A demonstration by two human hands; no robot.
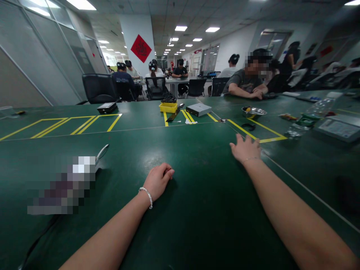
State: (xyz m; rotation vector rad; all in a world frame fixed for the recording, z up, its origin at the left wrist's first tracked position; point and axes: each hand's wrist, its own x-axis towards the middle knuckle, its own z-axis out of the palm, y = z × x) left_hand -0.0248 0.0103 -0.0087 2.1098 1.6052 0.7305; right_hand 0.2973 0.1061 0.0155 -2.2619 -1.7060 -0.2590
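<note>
My left hand (160,180) rests on the green tabletop (197,180), fingers curled in a loose fist, with no object showing in it. A beaded bracelet (146,197) circles that wrist. Farther forward, my right hand (246,148) reaches over the table with its fingers apart and holds nothing. Just beyond its fingertips lies a small black curved item (249,126), apart from the hand, beside a yellow tape outline (272,139). A round metal dish (254,111) with small things in it sits past that.
A blurred-out object (64,187) with a black strap lies at left. Farther back are a yellow bin (168,107), a grey metal box (198,109) and a black box (107,108). A plastic bottle (312,116) stands tilted at right, near another grey box (340,127). A person (247,80) sits across.
</note>
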